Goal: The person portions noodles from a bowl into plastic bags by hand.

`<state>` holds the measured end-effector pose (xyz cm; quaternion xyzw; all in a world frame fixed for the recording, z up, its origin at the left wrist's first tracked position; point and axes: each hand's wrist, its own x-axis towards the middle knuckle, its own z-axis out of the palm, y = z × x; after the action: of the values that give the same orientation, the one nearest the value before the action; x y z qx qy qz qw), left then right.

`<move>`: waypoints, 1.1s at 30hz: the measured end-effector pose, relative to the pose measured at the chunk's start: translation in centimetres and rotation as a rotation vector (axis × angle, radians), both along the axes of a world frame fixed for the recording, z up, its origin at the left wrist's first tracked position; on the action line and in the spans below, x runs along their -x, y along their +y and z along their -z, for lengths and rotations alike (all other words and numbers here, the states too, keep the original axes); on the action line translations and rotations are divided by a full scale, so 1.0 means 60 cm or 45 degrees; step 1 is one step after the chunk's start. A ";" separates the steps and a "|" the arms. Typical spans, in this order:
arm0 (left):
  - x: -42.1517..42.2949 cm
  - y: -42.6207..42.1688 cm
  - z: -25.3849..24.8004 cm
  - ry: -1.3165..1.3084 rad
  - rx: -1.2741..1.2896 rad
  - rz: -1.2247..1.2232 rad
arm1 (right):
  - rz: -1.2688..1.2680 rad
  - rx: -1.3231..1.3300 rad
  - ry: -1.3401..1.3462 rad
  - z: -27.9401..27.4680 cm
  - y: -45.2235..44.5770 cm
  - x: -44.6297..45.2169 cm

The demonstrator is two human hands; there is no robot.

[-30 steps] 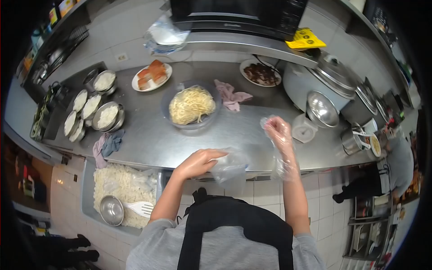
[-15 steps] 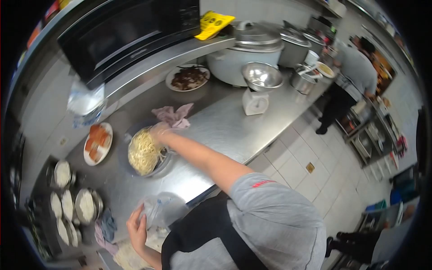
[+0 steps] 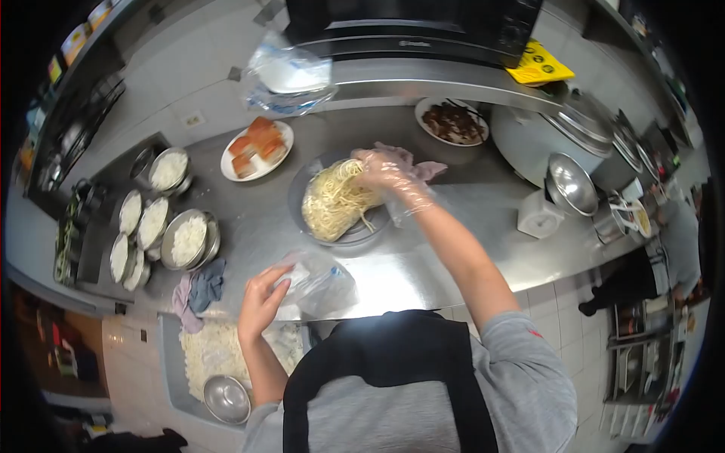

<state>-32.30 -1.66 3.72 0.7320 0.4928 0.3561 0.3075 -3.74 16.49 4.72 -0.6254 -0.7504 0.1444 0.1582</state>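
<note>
My right hand (image 3: 377,172), in a clear plastic glove, is closed on pale noodles (image 3: 332,202) at the right upper side of the heap. The heap rests in a wide grey bowl (image 3: 298,195), and a few strands hang toward its right rim. A clear plastic bag (image 3: 325,285) is pinched by my left hand (image 3: 264,291) near the counter's front edge; the bag's mouth is hard to make out. Just behind the right hand lies a pinkish cloth (image 3: 423,171).
Left on the steel counter (image 3: 249,215) stand several metal bowls of white food (image 3: 189,241) and a plate of orange-brown pieces (image 3: 257,151). Behind are a plate of dark food (image 3: 453,124) and a large pot (image 3: 521,143). A scale (image 3: 538,217) carries a metal bowl (image 3: 572,185). One person (image 3: 672,257) stands far right.
My view has swung left, so the counter things appear farther right. The right hand stays at the noodles, with strands drawn up toward it. The left hand keeps the bag.
</note>
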 end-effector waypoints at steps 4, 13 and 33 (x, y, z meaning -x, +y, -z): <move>-0.019 0.026 -0.004 -0.051 0.002 0.003 | -0.088 0.258 0.016 -0.049 0.005 0.007; -0.011 0.038 0.024 -0.087 0.051 0.012 | -0.286 0.309 0.270 0.087 0.079 -0.013; 0.023 0.035 0.016 -0.076 0.023 -0.189 | -0.292 0.288 0.043 0.053 0.082 0.024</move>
<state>-33.71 0.45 2.75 0.6798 0.5393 0.3953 0.3014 -5.19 21.44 1.55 -0.5470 -0.7930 0.2554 0.0818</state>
